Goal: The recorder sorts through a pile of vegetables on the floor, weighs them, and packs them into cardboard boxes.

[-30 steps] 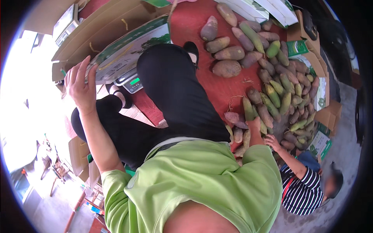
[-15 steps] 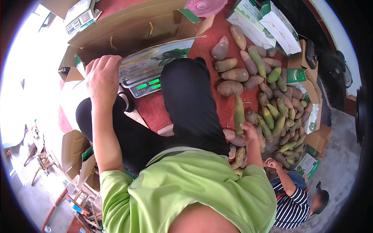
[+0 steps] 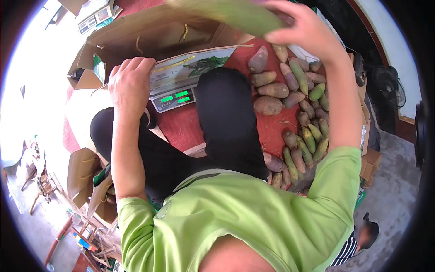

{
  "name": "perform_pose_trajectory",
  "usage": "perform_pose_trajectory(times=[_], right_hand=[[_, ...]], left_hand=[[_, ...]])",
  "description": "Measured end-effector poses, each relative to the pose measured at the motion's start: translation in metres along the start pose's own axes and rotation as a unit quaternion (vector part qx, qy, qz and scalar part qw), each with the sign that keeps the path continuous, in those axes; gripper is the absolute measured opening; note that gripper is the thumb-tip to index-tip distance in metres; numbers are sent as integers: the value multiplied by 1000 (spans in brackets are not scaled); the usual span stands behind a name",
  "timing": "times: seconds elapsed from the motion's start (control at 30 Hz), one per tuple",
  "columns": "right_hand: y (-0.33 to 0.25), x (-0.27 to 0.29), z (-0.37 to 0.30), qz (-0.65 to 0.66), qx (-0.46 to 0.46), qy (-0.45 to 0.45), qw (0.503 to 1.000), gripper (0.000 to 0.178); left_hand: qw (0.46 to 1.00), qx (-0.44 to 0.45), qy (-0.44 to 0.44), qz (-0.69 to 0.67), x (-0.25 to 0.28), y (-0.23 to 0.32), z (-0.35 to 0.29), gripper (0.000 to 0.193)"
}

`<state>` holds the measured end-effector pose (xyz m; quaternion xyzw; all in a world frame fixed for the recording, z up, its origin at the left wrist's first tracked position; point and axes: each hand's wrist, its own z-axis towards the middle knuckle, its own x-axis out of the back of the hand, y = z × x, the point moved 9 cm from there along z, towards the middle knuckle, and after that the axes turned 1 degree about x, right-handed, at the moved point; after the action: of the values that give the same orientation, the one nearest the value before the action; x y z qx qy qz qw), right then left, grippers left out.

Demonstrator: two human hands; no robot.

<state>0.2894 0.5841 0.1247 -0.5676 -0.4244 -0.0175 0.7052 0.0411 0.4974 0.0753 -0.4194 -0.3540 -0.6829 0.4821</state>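
In my right hand (image 3: 301, 29), raised near the top of the view, is a long green radish (image 3: 226, 16), blurred by motion. It hangs over the far right part of an open brown cardboard box (image 3: 158, 34) with yellow cord handles. My left hand (image 3: 131, 81) is closed over the box's near flap at its left corner. Beneath the box's near side is a weighing scale (image 3: 173, 100) with a lit green display. To the right, many green and purplish radishes (image 3: 272, 89) lie in rows and a heap, partly hidden behind my right arm.
Red covering (image 3: 181, 131) lies under the scale and radishes. Another scale (image 3: 95, 19) stands at the far left. An open carton (image 3: 81, 181) sits beside my left leg. Cartons and a black fan (image 3: 387, 86) stand at the right. Another person's cap (image 3: 370, 229) shows at lower right.
My right hand has lifted the green radish from the pile and swung it up and away toward the box. My left hand keeps its hold on the box flap.
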Motion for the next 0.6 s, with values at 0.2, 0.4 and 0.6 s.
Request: perform_pose_trajectory(times=[0.2, 0.4, 0.6], right_hand=[[-12, -92, 92, -189, -51, -239, 951, 45], [54, -192, 138, -384, -59, -363, 847, 51], [106, -236, 139, -485, 79, -458, 741, 45]], left_hand=[[1000, 9, -14, 2, -4, -5, 2, 14], [1000, 7, -18, 0, -2, -4, 3, 14], [999, 5, -35, 5, -7, 2, 6, 12]])
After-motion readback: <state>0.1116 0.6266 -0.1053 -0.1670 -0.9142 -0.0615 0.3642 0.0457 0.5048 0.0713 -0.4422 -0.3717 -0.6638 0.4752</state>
